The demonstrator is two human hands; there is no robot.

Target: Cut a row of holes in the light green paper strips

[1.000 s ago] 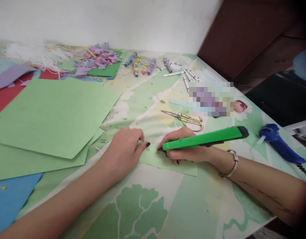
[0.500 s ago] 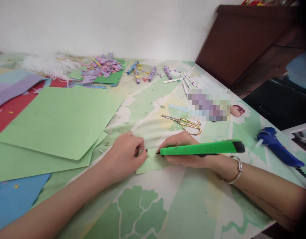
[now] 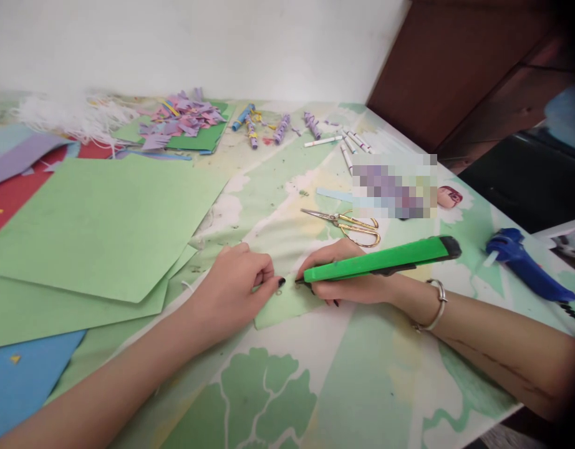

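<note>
My right hand (image 3: 343,274) grips a green utility knife (image 3: 376,259) with a black end, held like a pen. The knife's tip meets a small piece of light green paper (image 3: 285,308) lying on the table. Near the tip, small ring-like marks show on that paper. My left hand (image 3: 243,280) is closed, its fingers curled and its thumb pressed down at the paper's left side. Part of the paper is hidden beneath both hands. Gold-handled scissors (image 3: 341,223) lie just beyond my right hand.
Large light green sheets (image 3: 95,231) lie to the left, above a blue sheet (image 3: 39,380). Paper scraps (image 3: 184,118), white strings (image 3: 72,118), rolled paper tubes (image 3: 282,129) and markers (image 3: 357,142) are at the back. A blue glue gun (image 3: 526,265) rests at right.
The back end of the utility knife has tilted up slightly, and its tip has shifted a little over the paper. My left hand stays at nearly the same spot. The camera view has shifted slightly.
</note>
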